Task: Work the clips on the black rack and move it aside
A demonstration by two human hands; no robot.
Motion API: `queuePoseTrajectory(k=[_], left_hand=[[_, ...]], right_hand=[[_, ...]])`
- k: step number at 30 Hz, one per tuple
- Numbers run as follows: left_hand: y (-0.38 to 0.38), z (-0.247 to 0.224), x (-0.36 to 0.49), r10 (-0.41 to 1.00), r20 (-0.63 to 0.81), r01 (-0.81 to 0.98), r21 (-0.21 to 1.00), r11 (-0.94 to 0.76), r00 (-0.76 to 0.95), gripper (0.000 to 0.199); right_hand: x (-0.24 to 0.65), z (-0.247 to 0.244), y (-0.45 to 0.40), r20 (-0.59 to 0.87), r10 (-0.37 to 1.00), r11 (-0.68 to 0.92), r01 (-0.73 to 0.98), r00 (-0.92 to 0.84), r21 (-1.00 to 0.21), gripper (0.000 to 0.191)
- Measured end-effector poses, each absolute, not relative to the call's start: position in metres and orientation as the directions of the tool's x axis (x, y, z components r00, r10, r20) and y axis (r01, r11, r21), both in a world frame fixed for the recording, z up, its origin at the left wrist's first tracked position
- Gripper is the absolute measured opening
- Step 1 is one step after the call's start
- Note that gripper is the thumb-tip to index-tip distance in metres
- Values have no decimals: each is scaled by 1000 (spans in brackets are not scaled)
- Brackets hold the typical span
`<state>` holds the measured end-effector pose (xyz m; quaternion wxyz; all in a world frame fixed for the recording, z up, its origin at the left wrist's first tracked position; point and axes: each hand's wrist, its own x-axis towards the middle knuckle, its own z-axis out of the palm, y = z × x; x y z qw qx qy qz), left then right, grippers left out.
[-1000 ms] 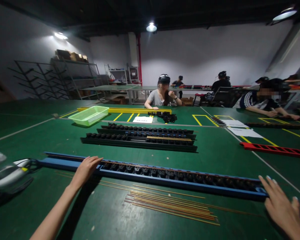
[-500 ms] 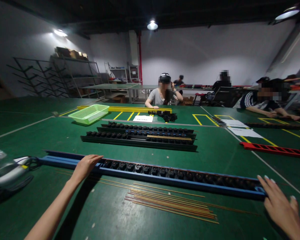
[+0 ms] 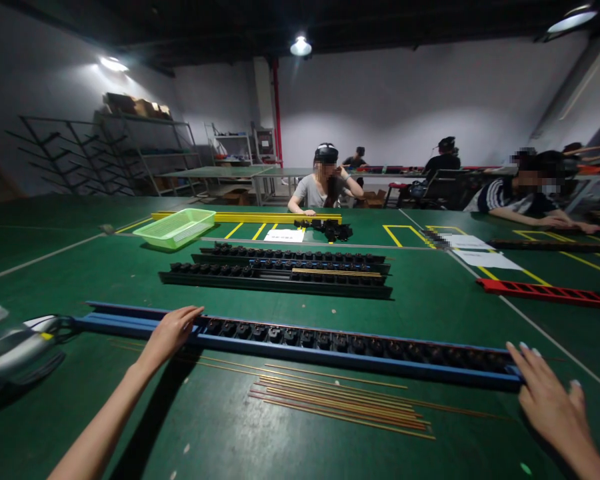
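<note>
A long blue rail (image 3: 300,352) lies across the green table in front of me, with a row of black fittings along its top. My left hand (image 3: 173,331) rests flat on the rail's left part, fingers extended. My right hand (image 3: 547,400) lies against the rail's right end, fingers spread and holding nothing. Several thin brass rods (image 3: 340,400) lie on the table just below the rail, between my hands and nearest my left forearm.
Two black rails with fittings (image 3: 275,280) lie beyond the blue rail. Farther off are a green plastic basket (image 3: 175,228), a yellow rail (image 3: 275,217), and black parts (image 3: 327,230). A red rail (image 3: 545,294) lies right, a silver-and-clear object (image 3: 15,350) left. Co-workers sit beyond.
The whole view has shifted slightly and levelled as my head moved. Both hands stay on the blue rail, and nothing on the table has visibly been moved.
</note>
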<state>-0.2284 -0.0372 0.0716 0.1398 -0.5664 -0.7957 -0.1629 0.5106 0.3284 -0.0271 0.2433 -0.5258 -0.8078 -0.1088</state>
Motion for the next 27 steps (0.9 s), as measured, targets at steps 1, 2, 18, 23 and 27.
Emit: queuePoseTrajectory(k=[1, 2, 18, 23, 27], left_hand=[[-34, 73, -222, 852, 421, 950, 99, 297, -310, 48], [-30, 75, -212, 849, 435, 953, 96, 286, -298, 49], [97, 37, 71, 870, 489, 998, 44, 42, -59, 54], [104, 22, 85, 771, 618, 985, 38, 169, -156, 51], [108, 10, 87, 711, 679, 980, 68, 189, -184, 54]], right_hand=[[510, -25, 327, 503, 799, 420, 904, -329, -76, 63], [509, -24, 326, 499, 802, 416, 906, -328, -74, 63], [293, 29, 191, 508, 620, 719, 693, -598, -61, 57], [238, 23, 172, 540, 590, 740, 670, -601, -62, 56], [229, 15, 177, 591, 580, 729, 682, -561, -68, 55]])
